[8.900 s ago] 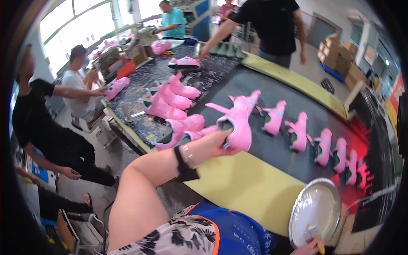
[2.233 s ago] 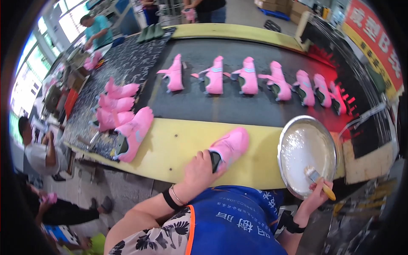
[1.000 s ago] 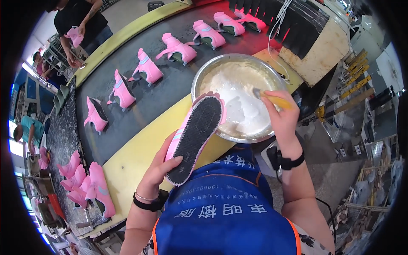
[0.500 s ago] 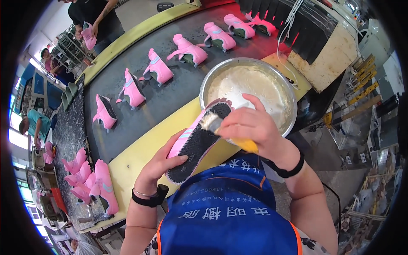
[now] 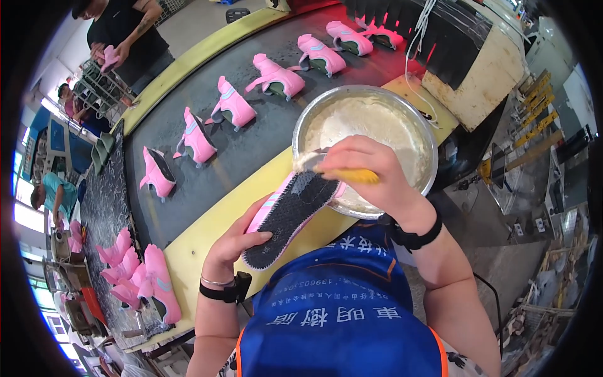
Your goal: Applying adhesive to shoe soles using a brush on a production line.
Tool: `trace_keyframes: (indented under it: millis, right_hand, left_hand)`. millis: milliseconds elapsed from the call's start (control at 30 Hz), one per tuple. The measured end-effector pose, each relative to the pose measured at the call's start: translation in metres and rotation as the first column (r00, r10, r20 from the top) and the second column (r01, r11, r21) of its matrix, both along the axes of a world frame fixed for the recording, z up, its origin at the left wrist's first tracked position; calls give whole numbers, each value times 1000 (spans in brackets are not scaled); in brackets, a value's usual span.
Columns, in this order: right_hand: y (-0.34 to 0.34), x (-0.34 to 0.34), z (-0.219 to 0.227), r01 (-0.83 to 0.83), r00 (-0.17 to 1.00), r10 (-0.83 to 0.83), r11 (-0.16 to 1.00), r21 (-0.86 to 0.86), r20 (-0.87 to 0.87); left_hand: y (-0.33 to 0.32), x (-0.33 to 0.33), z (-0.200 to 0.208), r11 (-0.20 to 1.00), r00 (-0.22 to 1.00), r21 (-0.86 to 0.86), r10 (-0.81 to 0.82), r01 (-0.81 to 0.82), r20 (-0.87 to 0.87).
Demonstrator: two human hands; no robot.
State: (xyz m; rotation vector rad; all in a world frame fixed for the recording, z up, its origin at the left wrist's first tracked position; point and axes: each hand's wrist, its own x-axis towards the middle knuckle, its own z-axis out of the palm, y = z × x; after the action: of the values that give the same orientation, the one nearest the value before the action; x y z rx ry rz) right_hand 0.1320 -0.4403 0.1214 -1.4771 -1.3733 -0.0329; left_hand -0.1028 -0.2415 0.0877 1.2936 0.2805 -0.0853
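Observation:
My left hand [image 5: 233, 246] grips a pink shoe [image 5: 289, 210] by its heel end, turned so its dark textured sole faces up. My right hand [image 5: 367, 173] holds a yellow-handled brush [image 5: 333, 171] across the toe end of that sole, bristles to the left and wet with white paste. Right behind it stands a round metal bowl [image 5: 414, 132] of white paste on the yellow table edge [image 5: 207, 232].
A dark conveyor belt [image 5: 251, 135] carries a row of pink shoes [image 5: 232, 108] toward a red-lit opening [image 5: 377, 25]. More pink shoes [image 5: 144, 283] lie piled at the lower left. Another person [image 5: 119, 38] stands across the belt holding a pink shoe.
My right hand has drawn the brush across the sole's toe end, the handle now pointing right. Earlier I took the shoe from the table, turned it sole up and dipped the brush.

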Motion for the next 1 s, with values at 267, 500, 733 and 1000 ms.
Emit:
trace_keyframes:
  millis: [267, 500, 733, 1000]
  right_hand:
    - [-10, -1, -11, 368, 903, -401, 908, -202, -155]
    - [6, -36, -23, 483, 858, -512, 835, -263, -50]
    - [10, -39, -25, 479, 843, -494, 869, -122, -211]
    - [-11, -113, -36, 376, 856, -424, 904, -205, -296]
  left_hand:
    - [-6, -10, -13, 999, 999, -31, 40, -40, 1]
    - [-11, -24, -23, 993, 994, -48, 106, -105, 2]
    - [-17, -31, -27, 993, 992, 5, 120, -120, 37]
    - [-33, -45, -34, 981, 982, -46, 190, -190, -16]
